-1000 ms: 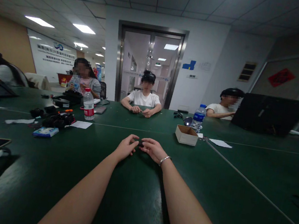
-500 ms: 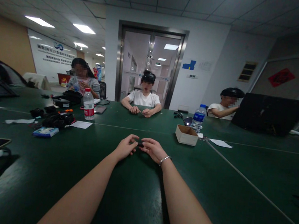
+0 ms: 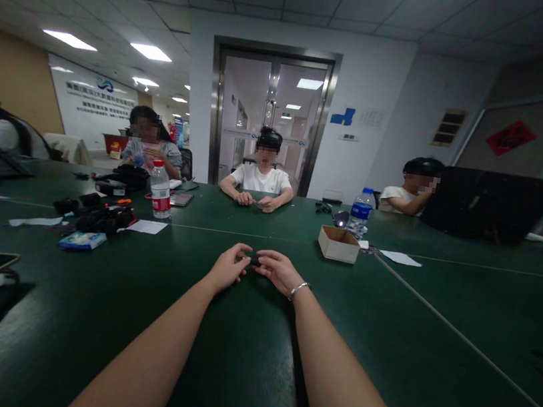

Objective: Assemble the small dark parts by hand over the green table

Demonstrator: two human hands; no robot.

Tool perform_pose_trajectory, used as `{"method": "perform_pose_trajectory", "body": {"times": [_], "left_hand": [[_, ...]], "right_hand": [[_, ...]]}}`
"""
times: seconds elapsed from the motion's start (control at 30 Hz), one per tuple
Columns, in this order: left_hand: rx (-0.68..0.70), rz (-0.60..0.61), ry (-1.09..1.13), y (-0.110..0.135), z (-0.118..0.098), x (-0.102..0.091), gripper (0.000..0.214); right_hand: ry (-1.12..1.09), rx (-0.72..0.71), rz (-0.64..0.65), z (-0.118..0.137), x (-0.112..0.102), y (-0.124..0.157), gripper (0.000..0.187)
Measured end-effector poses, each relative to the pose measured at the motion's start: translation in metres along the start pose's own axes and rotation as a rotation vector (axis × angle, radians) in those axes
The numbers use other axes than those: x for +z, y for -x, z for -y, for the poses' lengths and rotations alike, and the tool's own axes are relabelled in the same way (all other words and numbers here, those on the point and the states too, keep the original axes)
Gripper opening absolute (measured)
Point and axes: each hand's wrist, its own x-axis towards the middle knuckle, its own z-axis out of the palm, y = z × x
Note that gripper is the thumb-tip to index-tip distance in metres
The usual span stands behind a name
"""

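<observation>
Head view: how do the arms lie?

Both bare forearms run forward over the green table [image 3: 431, 361] and lean toward each other, so the left hand [image 3: 228, 268] and the right hand [image 3: 279, 272] meet in the middle, low over the tabletop. Whether the wrists rest on it I cannot tell.

And the fingers?

They are curled in on both hands, not spread. The thumb and first fingers of each hand close from either side on a small dark object [image 3: 254, 260], so it sits pinched between the two sets of fingertips. It is too small to tell what it is.

Is anything on the wrists?

A thin bracelet [image 3: 298, 290] circles the right wrist. The left wrist is bare.

What lies nearest the hands?

An open cardboard box [image 3: 339, 244] stands beyond the right hand, apart from it. A blue-labelled bottle [image 3: 360, 212] stands just behind the box. Farther left are a red-labelled bottle [image 3: 161, 189] and a cluster of dark gear [image 3: 105, 217], both well apart from the left hand.

And other people?

A person in a white shirt [image 3: 261, 178] sits straight across with both hands together on the table. Others sit at the left and right, one beside a dark laptop lid [image 3: 488, 206].
</observation>
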Motion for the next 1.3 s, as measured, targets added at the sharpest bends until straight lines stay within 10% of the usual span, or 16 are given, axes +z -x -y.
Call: {"method": "perform_pose_trajectory", "body": {"times": [1.3], "left_hand": [[-0.017, 0.019, 0.02, 0.0001, 0.0019, -0.001, 0.03]], "right_hand": [[0.013, 0.003, -0.007, 0.0016, 0.0013, 0.0013, 0.015]]}}
